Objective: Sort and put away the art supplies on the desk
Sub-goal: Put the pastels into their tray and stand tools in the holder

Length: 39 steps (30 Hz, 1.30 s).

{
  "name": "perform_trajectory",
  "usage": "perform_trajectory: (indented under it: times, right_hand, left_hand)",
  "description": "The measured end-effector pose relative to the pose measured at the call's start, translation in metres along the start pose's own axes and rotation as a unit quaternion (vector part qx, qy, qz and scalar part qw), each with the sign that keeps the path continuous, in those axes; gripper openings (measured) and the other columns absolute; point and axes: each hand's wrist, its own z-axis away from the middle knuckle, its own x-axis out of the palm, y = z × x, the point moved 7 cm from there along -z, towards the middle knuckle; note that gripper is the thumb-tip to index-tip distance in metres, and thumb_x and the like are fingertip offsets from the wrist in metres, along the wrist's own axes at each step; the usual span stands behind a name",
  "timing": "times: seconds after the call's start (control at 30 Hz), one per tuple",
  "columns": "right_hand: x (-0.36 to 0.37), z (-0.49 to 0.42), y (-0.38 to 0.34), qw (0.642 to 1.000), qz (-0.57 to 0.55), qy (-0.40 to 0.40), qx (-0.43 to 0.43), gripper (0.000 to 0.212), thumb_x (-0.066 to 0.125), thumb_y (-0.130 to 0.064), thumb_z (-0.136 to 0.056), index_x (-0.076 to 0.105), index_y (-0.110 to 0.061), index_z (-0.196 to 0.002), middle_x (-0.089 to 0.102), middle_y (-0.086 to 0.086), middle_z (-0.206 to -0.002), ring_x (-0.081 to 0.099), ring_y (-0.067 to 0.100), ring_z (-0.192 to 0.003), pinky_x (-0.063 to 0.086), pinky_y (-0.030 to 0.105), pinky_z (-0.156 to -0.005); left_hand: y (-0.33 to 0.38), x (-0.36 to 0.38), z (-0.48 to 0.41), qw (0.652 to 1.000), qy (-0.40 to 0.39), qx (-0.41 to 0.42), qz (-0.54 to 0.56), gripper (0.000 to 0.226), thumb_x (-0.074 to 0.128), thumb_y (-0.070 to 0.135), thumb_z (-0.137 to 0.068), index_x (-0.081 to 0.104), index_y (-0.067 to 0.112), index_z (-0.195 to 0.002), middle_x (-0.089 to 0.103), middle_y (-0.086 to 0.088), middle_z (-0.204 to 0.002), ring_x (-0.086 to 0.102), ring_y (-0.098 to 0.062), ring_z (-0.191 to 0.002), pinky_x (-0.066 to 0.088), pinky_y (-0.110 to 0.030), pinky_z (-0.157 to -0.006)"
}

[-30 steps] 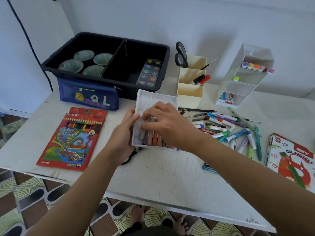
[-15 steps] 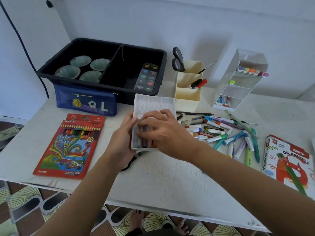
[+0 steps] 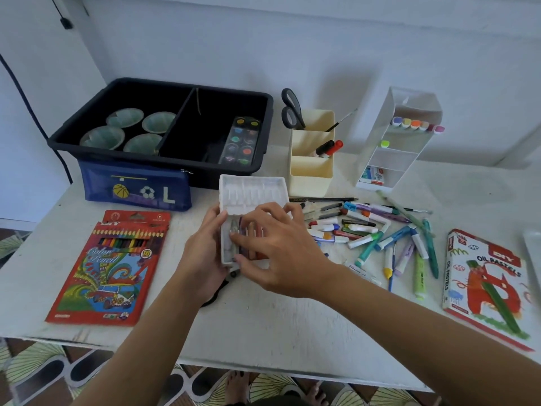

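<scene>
A white plastic pastel tray (image 3: 251,189) lies at the desk's middle, its near half filled with oil pastels (image 3: 235,230). My left hand (image 3: 205,253) grips the tray's left edge, thumb on the rim. My right hand (image 3: 281,250) is spread over the pastels, with its fingertips touching those at the tray's left end. To the right lies a loose pile of markers and pens (image 3: 377,230). The oil pastels box (image 3: 486,285) is at the far right, and a red colour pencil pack (image 3: 111,265) at the left.
At the back stands a black divided bin (image 3: 187,83) with several green cups and a watercolour palette (image 3: 241,142). A blue pencil case (image 3: 134,189) leans on its front. A cream holder (image 3: 310,171) with scissors (image 3: 291,109) and a white organizer (image 3: 398,142) stand at the back right.
My right hand has slid left across the pastels to the tray's left end. The left hand keeps its hold on the tray's edge.
</scene>
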Motion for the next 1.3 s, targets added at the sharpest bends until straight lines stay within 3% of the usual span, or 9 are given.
perform_trajectory:
  times: [0.2, 0.43, 0.6, 0.67, 0.77, 0.83, 1.07, 1.2, 1.3]
  right_hand:
    - [0.004, 0.0, 0.012, 0.992, -0.089, 0.029, 0.083, 0.037, 0.067, -0.055, -0.087, 0.075, -0.031, -0.114, 0.056, -0.004, -0.12, 0.042, 0.019, -0.119, 0.034, 0.047, -0.096]
    - [0.009, -0.003, 0.008, 0.998, 0.001, -0.043, 0.051, 0.039, 0.042, -0.062, -0.098, 0.071, -0.043, -0.116, 0.042, -0.002, -0.137, 0.027, 0.022, -0.132, 0.026, 0.05, -0.104]
    - [-0.008, 0.005, 0.039, 0.963, -0.235, 0.037, 0.123, 0.027, 0.061, -0.044, -0.095, 0.073, -0.031, -0.115, 0.047, -0.007, -0.124, 0.039, 0.008, -0.12, 0.034, 0.03, -0.103]
    - [-0.018, 0.011, 0.062, 0.933, -0.305, 0.09, 0.17, 0.022, 0.063, -0.032, -0.096, 0.073, -0.024, -0.115, 0.055, -0.009, -0.11, 0.053, 0.004, -0.103, 0.045, 0.017, -0.089]
    - [-0.022, 0.027, 0.089, 0.951, -0.227, 0.072, 0.196, 0.016, 0.064, -0.02, -0.096, 0.074, -0.017, -0.108, 0.065, -0.01, -0.093, 0.059, 0.004, -0.08, 0.046, 0.015, -0.073]
    - [-0.014, 0.041, 0.097, 0.966, -0.17, 0.016, 0.192, 0.012, 0.066, -0.018, -0.095, 0.075, -0.018, -0.103, 0.068, -0.007, -0.088, 0.058, 0.005, -0.075, 0.053, 0.027, -0.073]
    - [0.026, 0.067, 0.082, 0.975, -0.03, -0.162, 0.15, 0.028, 0.065, -0.027, -0.088, 0.068, -0.028, -0.115, 0.063, -0.008, -0.113, 0.05, 0.012, -0.106, 0.043, 0.035, -0.097]
    - [0.027, 0.064, 0.083, 0.975, -0.01, -0.181, 0.126, 0.02, 0.063, -0.033, -0.095, 0.07, -0.029, -0.113, 0.062, -0.009, -0.113, 0.049, 0.012, -0.105, 0.041, 0.034, -0.093]
    - [0.021, 0.057, 0.082, 0.98, -0.062, -0.134, 0.134, 0.018, 0.062, -0.032, -0.097, 0.07, -0.026, -0.112, 0.063, -0.008, -0.108, 0.051, 0.01, -0.098, 0.043, 0.029, -0.084]
  left_hand:
    - [0.001, 0.003, -0.001, 1.0, 0.0, 0.003, 0.001, 0.037, 0.035, 0.035, -0.11, 0.052, 0.033, -0.143, 0.067, -0.008, -0.134, 0.068, -0.031, -0.119, 0.06, -0.04, -0.075]
    - [-0.007, -0.005, -0.001, 1.0, 0.003, -0.001, -0.01, 0.035, 0.037, 0.035, -0.109, 0.058, 0.035, -0.137, 0.069, -0.01, -0.131, 0.068, -0.03, -0.118, 0.061, -0.042, -0.082]
    - [-0.007, -0.002, -0.004, 0.998, 0.005, 0.009, -0.059, 0.034, 0.038, 0.036, -0.108, 0.057, 0.039, -0.137, 0.069, -0.006, -0.131, 0.068, -0.03, -0.118, 0.058, -0.047, -0.086]
    - [-0.008, -0.006, -0.004, 0.997, 0.021, 0.011, -0.072, 0.034, 0.039, 0.036, -0.108, 0.056, 0.042, -0.137, 0.07, -0.002, -0.129, 0.07, -0.026, -0.115, 0.06, -0.044, -0.082]
    - [-0.011, -0.017, -0.002, 0.995, 0.047, 0.009, -0.086, 0.032, 0.038, 0.035, -0.109, 0.056, 0.044, -0.134, 0.072, 0.002, -0.126, 0.072, -0.022, -0.11, 0.062, -0.039, -0.076]
    - [-0.014, -0.025, -0.001, 0.994, 0.063, 0.008, -0.087, 0.032, 0.039, 0.035, -0.109, 0.055, 0.043, -0.135, 0.072, 0.003, -0.125, 0.073, -0.022, -0.109, 0.062, -0.037, -0.073]
    - [-0.013, -0.039, 0.003, 0.989, 0.099, 0.007, -0.107, 0.028, 0.039, 0.037, -0.109, 0.058, 0.042, -0.13, 0.074, 0.004, -0.119, 0.074, -0.019, -0.105, 0.062, -0.036, -0.071]
    - [-0.012, -0.042, 0.003, 0.981, 0.115, 0.01, -0.157, 0.028, 0.04, 0.04, -0.109, 0.057, 0.043, -0.131, 0.073, 0.006, -0.12, 0.072, -0.02, -0.11, 0.06, -0.044, -0.088]
    - [-0.005, -0.041, 0.004, 0.971, 0.114, 0.026, -0.209, 0.031, 0.041, 0.046, -0.107, 0.064, 0.036, -0.125, 0.074, 0.002, -0.118, 0.071, -0.022, -0.11, 0.056, -0.051, -0.096]
